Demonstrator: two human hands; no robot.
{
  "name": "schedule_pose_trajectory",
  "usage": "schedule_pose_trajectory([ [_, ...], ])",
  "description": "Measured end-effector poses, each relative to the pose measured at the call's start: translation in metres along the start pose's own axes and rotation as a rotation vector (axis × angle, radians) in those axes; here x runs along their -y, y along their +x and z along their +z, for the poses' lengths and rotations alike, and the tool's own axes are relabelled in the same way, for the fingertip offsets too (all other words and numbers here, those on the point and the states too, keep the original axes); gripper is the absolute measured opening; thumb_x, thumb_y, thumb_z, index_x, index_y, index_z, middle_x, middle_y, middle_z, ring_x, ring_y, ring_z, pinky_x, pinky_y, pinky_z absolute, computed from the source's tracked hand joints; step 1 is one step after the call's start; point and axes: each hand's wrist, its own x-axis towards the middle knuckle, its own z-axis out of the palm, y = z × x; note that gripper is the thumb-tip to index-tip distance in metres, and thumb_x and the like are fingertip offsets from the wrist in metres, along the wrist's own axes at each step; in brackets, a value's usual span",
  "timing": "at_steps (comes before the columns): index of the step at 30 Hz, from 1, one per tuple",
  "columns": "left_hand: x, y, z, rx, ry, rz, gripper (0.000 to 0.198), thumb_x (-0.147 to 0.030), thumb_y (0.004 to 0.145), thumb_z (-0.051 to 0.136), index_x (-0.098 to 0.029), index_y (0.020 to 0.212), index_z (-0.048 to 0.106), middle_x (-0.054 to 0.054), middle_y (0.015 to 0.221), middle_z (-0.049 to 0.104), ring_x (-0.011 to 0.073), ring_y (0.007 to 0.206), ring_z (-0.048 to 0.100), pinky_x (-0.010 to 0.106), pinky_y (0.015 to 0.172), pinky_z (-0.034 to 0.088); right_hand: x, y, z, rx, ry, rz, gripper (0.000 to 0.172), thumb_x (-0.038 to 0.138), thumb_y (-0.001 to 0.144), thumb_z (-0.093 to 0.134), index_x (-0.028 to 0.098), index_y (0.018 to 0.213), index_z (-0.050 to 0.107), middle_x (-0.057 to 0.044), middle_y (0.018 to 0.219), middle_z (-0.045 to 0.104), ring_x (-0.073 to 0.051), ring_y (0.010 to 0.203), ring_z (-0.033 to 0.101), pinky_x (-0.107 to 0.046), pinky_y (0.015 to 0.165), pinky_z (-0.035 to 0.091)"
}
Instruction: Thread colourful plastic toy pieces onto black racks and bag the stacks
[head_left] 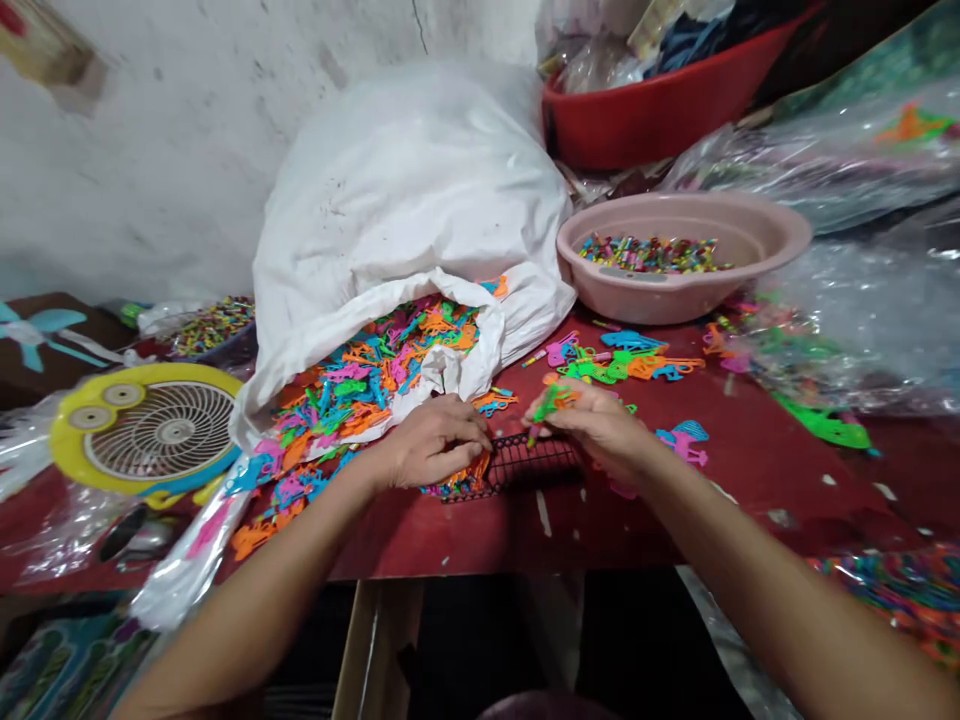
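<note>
My left hand (433, 440) rests curled on a heap of small colourful plastic toy pieces (457, 482) beside a black wire rack (529, 460) on the red table (750, 470). Its fingers are closed on some of the pieces. My right hand (592, 420) pinches a green plastic toy piece (551, 402) with an orange one just over the rack. A large white sack (405, 210) lies open behind the hands, spilling many bright toy pieces (360, 385). More loose pieces (622, 362) lie to the right.
A pink basin (750, 250) of small coloured bits stands at the back right, a red tub (660, 115) behind it. Clear plastic bags (847, 300) cover the right. A yellow fan (150, 428) lies at the left. The table edge runs below my wrists.
</note>
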Motion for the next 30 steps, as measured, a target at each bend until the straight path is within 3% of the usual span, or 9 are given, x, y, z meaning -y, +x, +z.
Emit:
schedule_pose_trajectory([
  [4,0.0,-0.002,-0.002,-0.026,-0.126,-0.046,0.032,-0.03,0.096,0.047,-0.023,0.123,0.062,0.008,0.121,0.066,0.022,0.112,0.058,0.039,0.098,0.044,-0.014,0.021,0.021,0.096,0.121,0.038,0.03,0.016,0.063,0.068,0.021,0.09,0.055,0.002,0.076,0.067,-0.014,0.066,0.061,-0.028,0.066,0.046],
  [7,0.001,-0.005,-0.003,-0.134,-0.199,-0.166,0.033,-0.032,0.096,0.049,-0.024,0.127,0.059,0.008,0.123,0.064,0.0214,0.113,0.058,0.039,0.099,0.045,-0.016,0.026,0.025,0.145,0.092,0.031,0.032,0.014,0.063,0.067,0.02,0.093,0.056,0.001,0.085,0.067,-0.014,0.074,0.062,-0.026,0.068,0.045],
  [12,0.003,0.0,-0.003,-0.272,-0.221,-0.255,0.048,-0.035,0.092,0.06,-0.025,0.138,0.05,0.008,0.12,0.064,0.0187,0.104,0.06,0.034,0.091,0.048,-0.011,0.032,0.029,0.297,-0.029,-0.004,0.042,0.012,0.065,0.065,0.02,0.105,0.056,-0.001,0.102,0.066,-0.017,0.1,0.06,-0.028,0.085,0.045],
  [15,0.005,0.006,-0.002,-0.302,-0.17,-0.219,0.04,-0.036,0.09,0.064,-0.024,0.128,0.059,0.006,0.102,0.068,0.0169,0.091,0.061,0.031,0.082,0.048,-0.008,0.037,0.034,0.347,-0.085,-0.015,0.044,0.014,0.066,0.065,0.021,0.107,0.054,-0.001,0.104,0.065,-0.018,0.104,0.06,-0.03,0.086,0.047],
  [18,0.008,0.008,0.0,-0.343,-0.137,-0.21,0.023,-0.036,0.089,0.065,-0.021,0.106,0.069,0.003,0.086,0.068,0.015,0.08,0.062,0.029,0.075,0.047,-0.007,0.041,0.036,0.279,-0.178,-0.032,0.045,0.016,0.065,0.064,0.022,0.108,0.052,-0.002,0.104,0.065,-0.018,0.101,0.061,-0.03,0.082,0.049],
  [22,0.01,0.006,0.004,-0.4,-0.089,-0.235,0.02,-0.038,0.088,0.066,-0.019,0.09,0.07,0.002,0.077,0.068,0.0141,0.074,0.062,0.027,0.071,0.045,-0.012,0.043,0.029,0.143,-0.286,-0.116,0.06,0.017,0.063,0.07,0.023,0.12,0.051,-0.006,0.121,0.06,-0.018,0.107,0.06,-0.029,0.086,0.05],
  [25,0.011,0.005,0.008,-0.465,-0.071,-0.254,0.023,-0.04,0.087,0.067,-0.017,0.085,0.069,0.001,0.075,0.067,0.0134,0.071,0.061,0.025,0.068,0.044,-0.023,0.042,0.022,0.041,-0.391,-0.126,0.052,0.028,0.066,0.074,0.02,0.115,0.057,-0.003,0.096,0.065,-0.014,0.083,0.062,-0.025,0.069,0.05],
  [27,0.012,0.005,0.01,-0.479,-0.047,-0.269,0.024,-0.041,0.086,0.068,-0.017,0.082,0.067,0.001,0.074,0.067,0.0132,0.069,0.06,0.025,0.067,0.043,-0.033,0.041,0.018,0.018,-0.474,-0.116,0.044,0.035,0.069,0.073,0.018,0.107,0.062,0.001,0.075,0.062,-0.011,0.064,0.055,-0.022,0.056,0.044],
  [30,0.013,0.005,0.014,-0.495,0.027,-0.286,0.025,-0.04,0.085,0.069,-0.016,0.08,0.066,0.001,0.073,0.066,0.0139,0.07,0.059,0.026,0.068,0.042,-0.049,0.042,0.015,-0.015,-0.533,-0.105,0.047,0.037,0.068,0.074,0.017,0.109,0.064,0.0,0.08,0.065,-0.008,0.057,0.049,-0.02,0.05,0.038],
])
